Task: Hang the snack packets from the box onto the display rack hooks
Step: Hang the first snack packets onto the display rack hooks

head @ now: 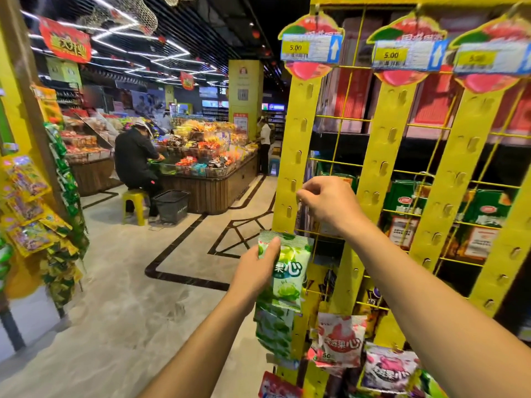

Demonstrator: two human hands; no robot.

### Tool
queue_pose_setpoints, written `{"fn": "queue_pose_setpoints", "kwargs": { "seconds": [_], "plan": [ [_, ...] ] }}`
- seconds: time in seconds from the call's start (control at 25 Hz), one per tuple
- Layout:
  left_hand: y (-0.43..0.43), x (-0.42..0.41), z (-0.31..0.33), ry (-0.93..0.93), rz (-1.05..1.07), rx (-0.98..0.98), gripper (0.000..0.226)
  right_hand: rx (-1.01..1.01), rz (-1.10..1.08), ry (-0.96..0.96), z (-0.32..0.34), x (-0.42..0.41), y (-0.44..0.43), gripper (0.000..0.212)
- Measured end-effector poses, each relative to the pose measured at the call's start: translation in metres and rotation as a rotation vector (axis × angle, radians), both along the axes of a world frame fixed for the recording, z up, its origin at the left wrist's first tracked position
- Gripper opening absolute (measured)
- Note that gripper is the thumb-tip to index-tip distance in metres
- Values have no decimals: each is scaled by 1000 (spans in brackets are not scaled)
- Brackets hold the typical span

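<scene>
Fingers (273,247) of the left hand (253,271) are wrapped round a green packet (290,278), held against the lower end of the leftmost yellow strip (298,130). Higher up, the right hand (327,203) is curled at the strip's edge; whether anything's pinched can't be told. Only low spots are filled so far: hung green packets (273,331), 1 red packet (340,340), 1 purple packet (388,366). Upper hooks (298,157) are left bare, so probably lots to go. No box is seen.

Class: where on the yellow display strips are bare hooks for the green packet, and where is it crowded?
Free: left strip hooks between its price tag and the right hand; the middle strip and right strip below their tags. Crowded: the rack's foot, where hung green packets, a red packet and a purple packet cluster under the left hand's green packet.
</scene>
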State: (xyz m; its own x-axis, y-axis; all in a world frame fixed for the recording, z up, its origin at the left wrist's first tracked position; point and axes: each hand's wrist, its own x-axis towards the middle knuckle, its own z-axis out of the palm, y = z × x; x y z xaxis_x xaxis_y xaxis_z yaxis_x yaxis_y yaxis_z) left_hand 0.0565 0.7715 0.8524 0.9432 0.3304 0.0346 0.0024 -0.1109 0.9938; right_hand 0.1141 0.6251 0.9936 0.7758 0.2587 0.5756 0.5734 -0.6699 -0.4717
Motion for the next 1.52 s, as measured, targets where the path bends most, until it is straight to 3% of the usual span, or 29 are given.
{"fn": "queue_pose_setpoints", "kwargs": {
  "seconds": [0.12,0.32,1.04,1.36,1.52],
  "plan": [
    [2,12,7,-26,45,42,70,12,2,6,0,2,-1,18],
    [1,26,18,-78,122,139,59,33,31,5,-3,7,-2,17],
    [8,29,-14,49,37,86,79,67,40,13,-5,5,-2,14],
    [8,14,-10,59,89,353,83,90,1,30,-8,3,1,16],
    [7,0,-12,78,115,491,60,90,-32,24,-10,-3,2,17]
  ]
}}
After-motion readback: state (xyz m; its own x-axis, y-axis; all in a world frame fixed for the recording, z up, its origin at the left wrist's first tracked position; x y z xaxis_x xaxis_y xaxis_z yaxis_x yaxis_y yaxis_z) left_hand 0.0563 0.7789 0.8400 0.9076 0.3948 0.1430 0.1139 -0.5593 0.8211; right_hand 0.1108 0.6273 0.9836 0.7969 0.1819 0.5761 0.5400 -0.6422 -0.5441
